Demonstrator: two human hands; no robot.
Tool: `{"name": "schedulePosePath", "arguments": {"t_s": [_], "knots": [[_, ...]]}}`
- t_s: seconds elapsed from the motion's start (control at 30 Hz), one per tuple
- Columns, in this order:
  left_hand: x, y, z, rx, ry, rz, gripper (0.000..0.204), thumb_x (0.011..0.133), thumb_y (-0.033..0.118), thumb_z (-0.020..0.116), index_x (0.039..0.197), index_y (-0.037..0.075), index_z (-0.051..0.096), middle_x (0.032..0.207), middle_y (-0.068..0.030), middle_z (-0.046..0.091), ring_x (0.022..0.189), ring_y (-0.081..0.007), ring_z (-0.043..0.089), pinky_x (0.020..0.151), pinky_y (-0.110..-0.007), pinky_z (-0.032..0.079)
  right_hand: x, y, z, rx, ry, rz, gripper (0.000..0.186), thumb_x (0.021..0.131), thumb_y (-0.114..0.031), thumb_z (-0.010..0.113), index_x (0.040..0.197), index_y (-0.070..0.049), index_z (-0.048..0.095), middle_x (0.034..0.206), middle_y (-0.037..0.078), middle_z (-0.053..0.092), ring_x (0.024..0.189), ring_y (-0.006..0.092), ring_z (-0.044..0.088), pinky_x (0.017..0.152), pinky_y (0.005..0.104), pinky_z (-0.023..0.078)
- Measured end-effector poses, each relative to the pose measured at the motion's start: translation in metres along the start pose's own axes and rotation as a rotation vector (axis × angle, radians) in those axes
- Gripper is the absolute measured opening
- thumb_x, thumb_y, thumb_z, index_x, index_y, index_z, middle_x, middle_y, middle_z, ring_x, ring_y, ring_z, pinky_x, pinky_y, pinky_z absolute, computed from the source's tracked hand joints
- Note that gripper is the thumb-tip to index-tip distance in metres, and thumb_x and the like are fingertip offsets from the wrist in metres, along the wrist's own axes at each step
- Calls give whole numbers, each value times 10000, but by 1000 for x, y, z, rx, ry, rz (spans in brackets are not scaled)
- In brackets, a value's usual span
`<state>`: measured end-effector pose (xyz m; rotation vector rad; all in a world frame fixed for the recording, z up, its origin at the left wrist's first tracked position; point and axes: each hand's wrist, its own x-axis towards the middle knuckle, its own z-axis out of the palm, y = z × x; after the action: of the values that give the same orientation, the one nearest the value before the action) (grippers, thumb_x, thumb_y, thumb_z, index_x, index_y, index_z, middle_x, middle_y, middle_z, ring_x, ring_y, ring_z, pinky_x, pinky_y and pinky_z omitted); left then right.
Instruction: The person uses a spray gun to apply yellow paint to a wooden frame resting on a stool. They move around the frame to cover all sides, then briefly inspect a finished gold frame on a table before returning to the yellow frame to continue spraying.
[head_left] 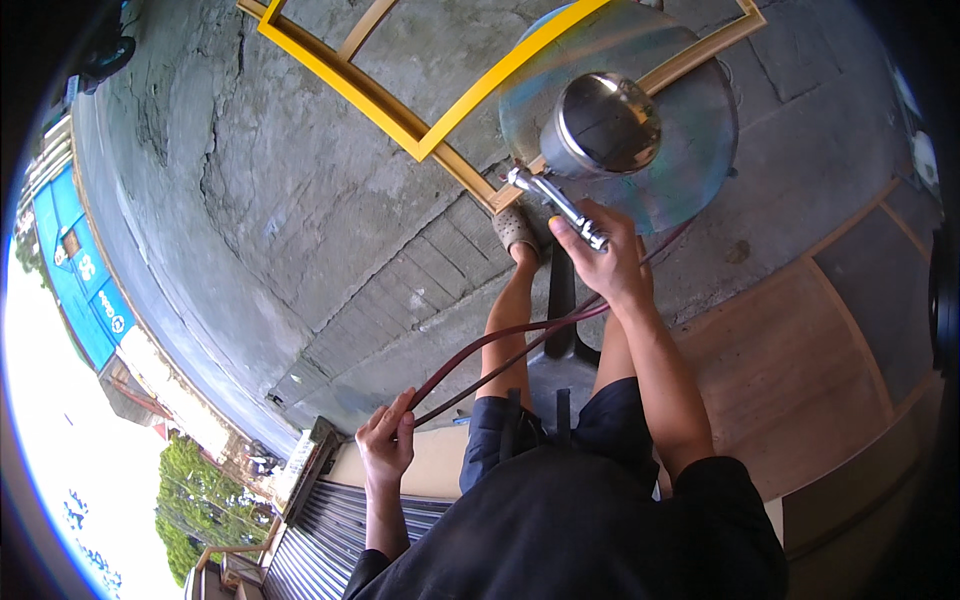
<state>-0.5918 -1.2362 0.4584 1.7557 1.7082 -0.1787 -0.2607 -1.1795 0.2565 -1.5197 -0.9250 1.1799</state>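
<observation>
My right hand (606, 262) is closed around the handle of a chrome spray gun (566, 208). Its round metal cup (585, 140) reflects the surroundings and sits beyond my fingers. A dark red air hose (480, 343) bends in a loop from near my right wrist to my left hand (388, 440), whose fingers are wrapped round it. Past the gun, a wooden frame (400, 125) shows bright yellow paint on its upper faces and bare wood along other parts. The frame's near corner lies close to the gun's nozzle end; part of the frame is hidden behind the cup.
Under the frame is a round, paint-stained disc (690, 190). Cracked grey concrete (270, 180) spreads around it. My foot in a grey clog (512, 228) stands near the frame corner. Brown wooden panels (780, 360) lie to the right; corrugated metal (340, 530) is at lower left.
</observation>
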Motion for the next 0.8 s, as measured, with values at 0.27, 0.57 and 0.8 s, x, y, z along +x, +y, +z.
{"name": "schedulePosePath", "arguments": {"t_s": [0.27, 0.57, 0.8], "knots": [[-6, -17, -10, 8, 110, 11, 282, 903, 49, 691, 1178, 66, 757, 652, -94, 598, 522, -182, 547, 530, -308, 454, -27, 12, 56, -29, -108, 30, 303, 923, -273, 758, 800, -35, 616, 676, 86, 605, 565, 214, 601, 536, 348, 456], [3, -23, -9, 16, 83, 59, 289, 898, 38, 689, 1177, 71, 756, 624, -86, 558, 504, -181, 531, 515, -316, 444, -31, 16, 81, -145, -218, -15, 321, 925, -349, 748, 939, -38, 670, 802, 118, 685, 683, 272, 691, 595, 384, 524], [9, -25, -4, -31, 86, 95, 310, 896, 50, 704, 1203, 77, 746, 634, -86, 565, 503, -188, 538, 512, -316, 448, 16, 31, 42, -202, 177, -18, 301, 953, -302, 724, 945, -3, 701, 711, 129, 675, 598, 242, 663, 557, 369, 496]]}}
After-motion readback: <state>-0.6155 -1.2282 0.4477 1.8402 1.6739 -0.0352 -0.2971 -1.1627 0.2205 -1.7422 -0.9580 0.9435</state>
